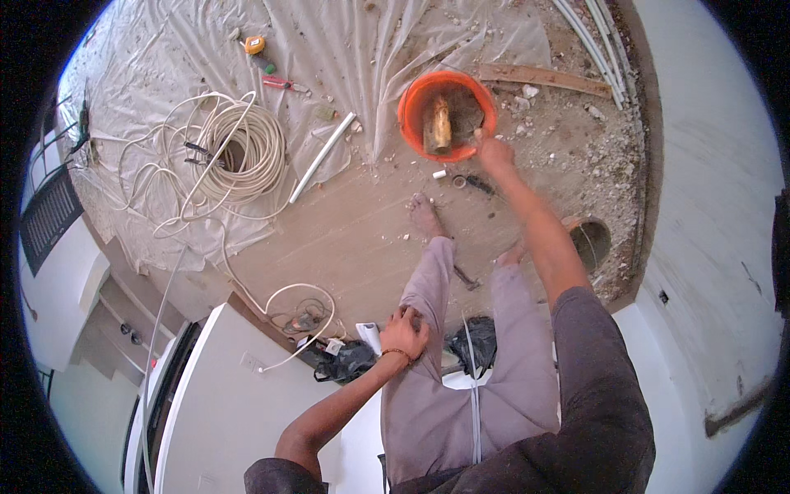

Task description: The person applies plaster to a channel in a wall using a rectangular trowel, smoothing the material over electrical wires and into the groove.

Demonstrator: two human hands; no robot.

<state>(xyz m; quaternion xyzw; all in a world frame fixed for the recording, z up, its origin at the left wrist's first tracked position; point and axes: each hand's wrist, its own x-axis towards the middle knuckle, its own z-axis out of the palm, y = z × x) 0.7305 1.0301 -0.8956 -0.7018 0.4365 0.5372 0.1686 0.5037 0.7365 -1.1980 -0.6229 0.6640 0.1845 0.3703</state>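
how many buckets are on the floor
1: an orange bucket on the dusty floor ahead, the right hand at its rim. The round thing by the right leg is unclear.

No packages, labels, signs or screens anywhere in view.

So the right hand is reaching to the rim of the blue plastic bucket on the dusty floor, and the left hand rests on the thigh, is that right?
Not quite: the bucket is orange, not blue. The head view shows the right hand at the rim of the round orange plastic bucket on the dusty floor, with a wooden-handled tool inside it. The left hand does rest on the thigh of the grey trousers.
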